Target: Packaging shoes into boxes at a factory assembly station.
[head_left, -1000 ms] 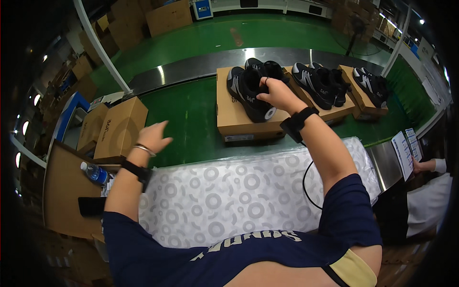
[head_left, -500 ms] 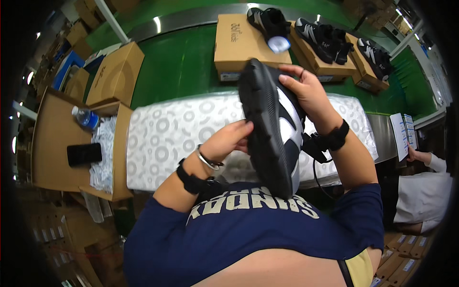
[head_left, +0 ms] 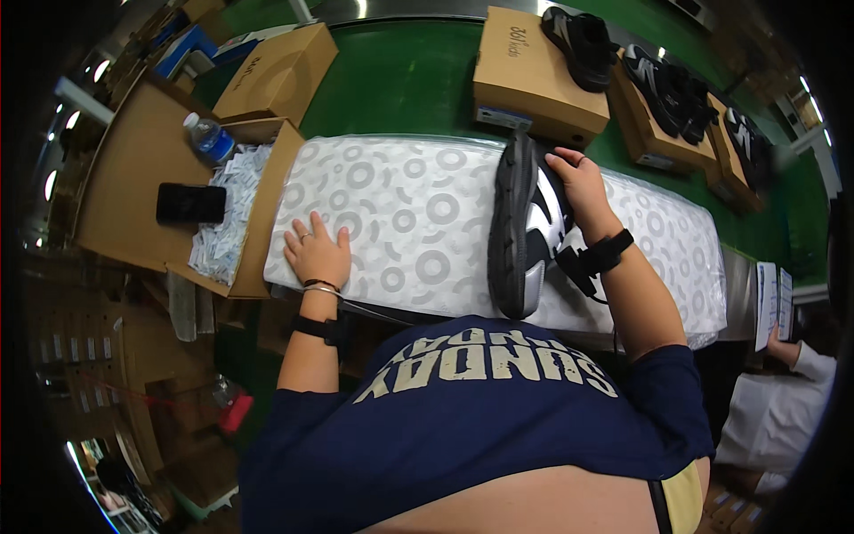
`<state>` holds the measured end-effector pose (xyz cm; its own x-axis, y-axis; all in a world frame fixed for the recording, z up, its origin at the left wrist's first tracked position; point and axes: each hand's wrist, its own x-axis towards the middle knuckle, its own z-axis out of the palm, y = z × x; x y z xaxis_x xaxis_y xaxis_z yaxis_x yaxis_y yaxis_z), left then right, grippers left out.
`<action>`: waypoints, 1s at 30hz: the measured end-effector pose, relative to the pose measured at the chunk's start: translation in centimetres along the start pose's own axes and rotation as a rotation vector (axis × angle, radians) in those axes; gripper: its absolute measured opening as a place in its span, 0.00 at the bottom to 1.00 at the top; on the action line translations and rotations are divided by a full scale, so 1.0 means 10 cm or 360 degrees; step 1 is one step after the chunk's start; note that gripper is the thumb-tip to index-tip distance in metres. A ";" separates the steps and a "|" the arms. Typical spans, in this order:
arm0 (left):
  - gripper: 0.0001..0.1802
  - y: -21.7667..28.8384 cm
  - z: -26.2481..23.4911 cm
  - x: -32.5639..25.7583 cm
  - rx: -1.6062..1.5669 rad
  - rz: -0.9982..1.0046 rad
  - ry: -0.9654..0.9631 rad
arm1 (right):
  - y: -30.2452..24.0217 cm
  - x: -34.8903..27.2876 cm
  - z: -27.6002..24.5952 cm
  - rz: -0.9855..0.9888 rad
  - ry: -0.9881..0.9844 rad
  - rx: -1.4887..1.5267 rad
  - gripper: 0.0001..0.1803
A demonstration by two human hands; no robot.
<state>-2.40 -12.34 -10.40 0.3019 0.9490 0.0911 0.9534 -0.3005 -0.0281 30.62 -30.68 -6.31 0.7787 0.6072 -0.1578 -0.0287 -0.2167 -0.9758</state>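
My right hand (head_left: 583, 187) grips a black, white and silver sneaker (head_left: 541, 212) by its upper, fingers at the ankle opening. The shoe stands on its side with its thick black sole turned left, over a stack of white patterned wrapping paper (head_left: 382, 209). My left hand (head_left: 318, 258) lies flat on the left part of that paper, fingers spread and nothing in them. Dark bands circle both wrists. The inside of the sneaker is hidden from view.
At left, an open cardboard box (head_left: 124, 182) holds small white packets (head_left: 233, 209), a phone (head_left: 190, 204) and a water bottle (head_left: 209, 137). Shoe boxes (head_left: 507, 76) topped with black sneakers (head_left: 583, 49) stand far right. A co-worker's hand (head_left: 783, 349) holds printed sheets (head_left: 767, 303).
My left hand has left the sneaker and moved left onto the paper. My right hand has kept hold of the shoe. A round white-blue piece near the far shoes is no longer seen.
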 end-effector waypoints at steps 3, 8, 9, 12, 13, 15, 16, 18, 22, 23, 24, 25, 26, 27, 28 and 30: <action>0.34 0.02 -0.02 0.01 -0.0001 0.0038 -0.0007 | 0.03 0.05 0.02 -0.0001 -0.0099 0.0185 0.25; 0.34 -0.01 0.04 0.02 0.0009 0.0046 0.0050 | 0.03 0.05 0.09 0.0000 -0.0068 0.0290 0.24; 0.34 -0.02 0.06 0.02 -0.0010 0.0058 0.0036 | 0.02 0.04 0.09 -0.0021 -0.0062 0.0262 0.24; 0.34 0.03 -0.08 0.07 -0.0107 0.0127 -0.0004 | 0.00 0.04 0.02 -0.0091 0.0061 -0.0131 0.25; 0.34 0.05 -0.21 0.11 -0.0270 0.0198 -0.0145 | 0.00 0.05 -0.01 -0.0130 0.0165 -0.0500 0.26; 0.32 -0.14 -0.14 0.25 -0.0745 0.0476 -0.0005 | -0.28 -0.04 -0.04 -0.0367 0.0140 -0.0416 0.30; 0.32 -0.06 -0.31 0.35 -0.0836 0.0684 -0.0006 | -0.48 -0.07 -0.06 -0.0589 0.0129 -0.0345 0.34; 0.31 0.36 -0.96 0.35 -0.0969 0.1199 0.0100 | -0.98 -0.32 0.21 -0.0751 -0.0279 0.0209 0.44; 0.30 1.46 -2.06 -0.44 -0.0850 0.2005 -0.0250 | -1.52 -0.36 0.25 -0.0081 -0.0774 -0.0263 0.41; 0.31 1.48 -2.08 -0.50 -0.1078 0.2160 -0.0145 | -1.51 -0.29 0.05 -0.0305 -0.0824 -0.0284 0.33; 0.31 1.47 -2.11 -0.49 -0.1291 0.2207 -0.0136 | -1.38 -0.25 -0.14 -0.0290 -0.0691 0.0322 0.23; 0.30 1.43 -2.05 -0.46 -0.1411 0.2151 -0.0117 | -1.26 -0.23 -0.43 -0.0191 -0.0452 0.0454 0.20; 0.29 1.43 -1.95 -0.39 -0.1534 0.2109 -0.0101 | -1.11 -0.29 -0.74 -0.0055 -0.0361 0.0538 0.16; 0.29 1.48 -1.77 -0.31 -0.1474 0.2075 -0.0161 | -0.61 -0.20 -1.18 0.0085 -0.0297 0.0502 0.14; 0.28 1.58 -1.59 -0.28 -0.1415 0.2048 -0.0215 | 0.10 -0.07 -1.65 0.0266 -0.0193 0.0525 0.09; 0.28 1.77 -1.34 -0.27 -0.0949 0.2073 -0.0355 | 0.63 -0.37 -1.96 0.0080 0.0222 0.0044 0.06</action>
<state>13.69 -21.54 2.19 0.9845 -0.0453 0.1692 -0.1177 -0.8866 0.4472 39.84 -49.25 -8.89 0.8555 0.4835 -0.1855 -0.0852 -0.2220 -0.9713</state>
